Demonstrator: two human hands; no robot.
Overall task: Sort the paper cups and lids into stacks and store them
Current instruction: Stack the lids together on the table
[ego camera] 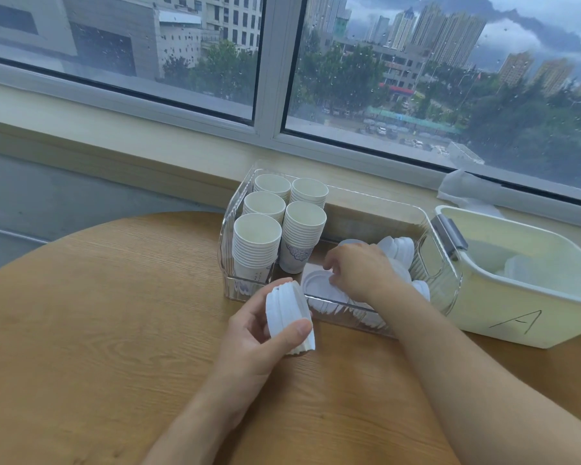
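Cups (279, 226) stood stacked in the bin (376, 213); left hand (262, 333) gripped lids (289, 317), right hand (359, 270) pinched another inside

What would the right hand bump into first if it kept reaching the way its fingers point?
The right hand points left inside the clear bin, fingers on the flat lids. Going straight on, it would likely meet the nearest cup stack first, though depth is hard to judge.
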